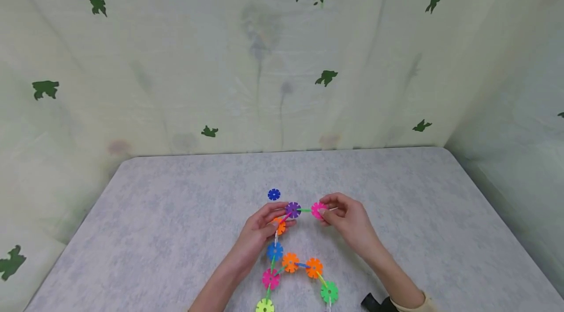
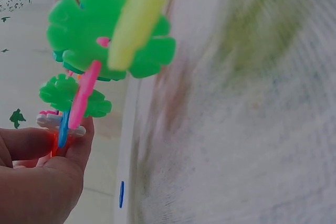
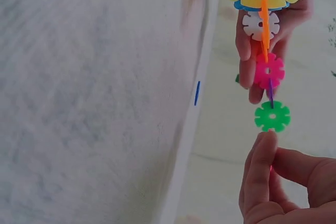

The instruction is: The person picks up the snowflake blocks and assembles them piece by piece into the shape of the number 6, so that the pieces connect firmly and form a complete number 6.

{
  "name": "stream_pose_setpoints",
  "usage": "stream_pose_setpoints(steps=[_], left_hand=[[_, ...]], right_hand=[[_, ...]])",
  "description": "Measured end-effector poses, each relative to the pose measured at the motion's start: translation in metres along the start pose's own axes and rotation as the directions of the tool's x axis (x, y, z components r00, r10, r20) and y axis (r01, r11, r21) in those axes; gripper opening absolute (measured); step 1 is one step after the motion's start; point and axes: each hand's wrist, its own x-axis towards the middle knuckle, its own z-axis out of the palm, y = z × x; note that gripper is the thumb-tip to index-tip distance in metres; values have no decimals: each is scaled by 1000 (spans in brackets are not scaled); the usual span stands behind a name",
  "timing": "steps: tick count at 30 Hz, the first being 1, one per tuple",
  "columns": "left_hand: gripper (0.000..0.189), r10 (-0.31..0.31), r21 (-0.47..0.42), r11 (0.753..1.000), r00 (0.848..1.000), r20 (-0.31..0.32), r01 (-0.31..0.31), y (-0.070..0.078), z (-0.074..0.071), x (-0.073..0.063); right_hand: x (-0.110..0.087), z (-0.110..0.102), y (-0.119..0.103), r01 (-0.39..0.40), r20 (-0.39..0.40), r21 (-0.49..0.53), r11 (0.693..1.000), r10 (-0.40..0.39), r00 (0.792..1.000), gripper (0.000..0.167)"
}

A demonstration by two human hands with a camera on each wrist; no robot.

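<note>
A chain of colourful slotted snowflake discs joined edge to face runs between both hands. My left hand (image 1: 257, 226) pinches the chain at an orange disc (image 1: 281, 227), its other fingers lying behind a purple disc (image 1: 293, 209). My right hand (image 1: 350, 219) pinches a pink disc (image 1: 317, 210) at the chain's far end. Between purple and pink sits a green disc (image 3: 272, 116), edge-on in the head view and facing the camera in the right wrist view. Below the left hand the chain goes on through a blue disc (image 1: 275, 252) and a lower pink disc (image 1: 270, 278).
One loose dark blue disc (image 1: 273, 194) lies on the grey table (image 1: 176, 204) beyond the left hand. A side branch with orange discs (image 1: 314, 268) ends near a green disc (image 1: 329, 292) close to me. By the right wrist is a black object (image 1: 371, 302).
</note>
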Motion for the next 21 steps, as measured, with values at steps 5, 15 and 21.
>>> stream_pose_setpoints(steps=[5,15,21], left_hand=[[46,29,-18,999,1000,4,-29,-2,1,-1],[46,-25,2,1000,999,-26,25,-2,2,0],[45,-36,-13,999,999,-29,36,-1,3,0]], right_hand=[[0,2,1,-19,-21,107,994,22,1000,22],[0,2,3,-35,-30,123,992,39,999,21],[0,4,4,-16,-48,114,993,21,999,21]])
